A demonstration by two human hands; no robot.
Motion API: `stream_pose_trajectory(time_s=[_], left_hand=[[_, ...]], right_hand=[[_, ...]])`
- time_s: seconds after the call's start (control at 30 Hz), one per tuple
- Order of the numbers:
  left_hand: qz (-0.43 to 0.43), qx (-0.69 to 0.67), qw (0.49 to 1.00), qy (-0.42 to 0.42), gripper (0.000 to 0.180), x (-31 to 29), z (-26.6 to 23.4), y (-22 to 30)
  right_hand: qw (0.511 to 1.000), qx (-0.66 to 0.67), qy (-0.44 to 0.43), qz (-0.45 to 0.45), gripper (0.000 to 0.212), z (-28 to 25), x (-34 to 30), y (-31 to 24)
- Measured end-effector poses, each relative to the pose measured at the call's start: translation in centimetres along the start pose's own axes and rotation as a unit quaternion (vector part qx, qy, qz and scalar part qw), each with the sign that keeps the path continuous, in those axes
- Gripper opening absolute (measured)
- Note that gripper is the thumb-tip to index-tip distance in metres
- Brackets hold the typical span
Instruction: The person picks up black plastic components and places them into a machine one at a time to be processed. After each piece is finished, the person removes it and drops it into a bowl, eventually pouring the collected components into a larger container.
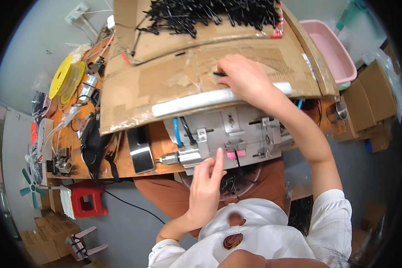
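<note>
Over the cardboard sheet (pixel 165 85), my right hand (pixel 243 78) pinches a small black piece (pixel 219 74) whose full shape is hidden by the fingers. My left hand (pixel 205 187) is in front of the metal fixture (pixel 250 147), index finger stretched forward and the other fingers curled; nothing shows in it. A pink block (pixel 236 154) sits on the fixture near that fingertip, with a thin black part (pixel 238 164) hanging down beside it. Beyond my right hand lies a heap of thin black stemmed parts (pixel 210 15). A white tube (pixel 196 103) runs along the cardboard's near edge, under my right wrist.
A black phone-like slab (pixel 140 149) and a black bag (pixel 94 138) lie left of the fixture. Farther left stand a yellow spool (pixel 61 76) and a red stool (pixel 87 199). A clear bowl (pixel 252 178) with black parts rests at my lap. A pink basin (pixel 328 51) stands at right.
</note>
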State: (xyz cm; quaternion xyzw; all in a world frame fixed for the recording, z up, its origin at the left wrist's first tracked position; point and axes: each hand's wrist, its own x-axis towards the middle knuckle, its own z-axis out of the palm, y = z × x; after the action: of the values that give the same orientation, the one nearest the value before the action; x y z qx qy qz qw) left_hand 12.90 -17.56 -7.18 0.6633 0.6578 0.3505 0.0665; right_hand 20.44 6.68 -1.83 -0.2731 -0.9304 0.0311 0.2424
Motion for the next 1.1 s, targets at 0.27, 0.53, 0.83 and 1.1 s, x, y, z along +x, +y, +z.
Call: stream_pose_trajectory(time_s=[0.27,0.53,0.83,1.1], left_hand=[[-0.044,-0.043,0.993,0.105,0.054,2.1,-3.9,-4.2],[-0.037,-0.013,0.991,0.128,0.042,7.2,-6.0,-7.9],[-0.058,0.038,0.99,0.12,0.036,8.0,-5.9,-8.3],[-0.066,0.015,0.992,0.103,0.041,7.7,-4.9,-6.5]], right_hand=[[0.991,-0.101,-0.038,-0.082,0.01,5.4,12.1,-1.1],[0.985,-0.098,-0.069,-0.122,0.015,3.6,7.8,1.1],[0.937,-0.214,0.08,0.264,0.014,-14.4,-10.6,17.8],[0.932,-0.055,-0.027,0.357,0.013,-15.7,-16.1,16.3]])
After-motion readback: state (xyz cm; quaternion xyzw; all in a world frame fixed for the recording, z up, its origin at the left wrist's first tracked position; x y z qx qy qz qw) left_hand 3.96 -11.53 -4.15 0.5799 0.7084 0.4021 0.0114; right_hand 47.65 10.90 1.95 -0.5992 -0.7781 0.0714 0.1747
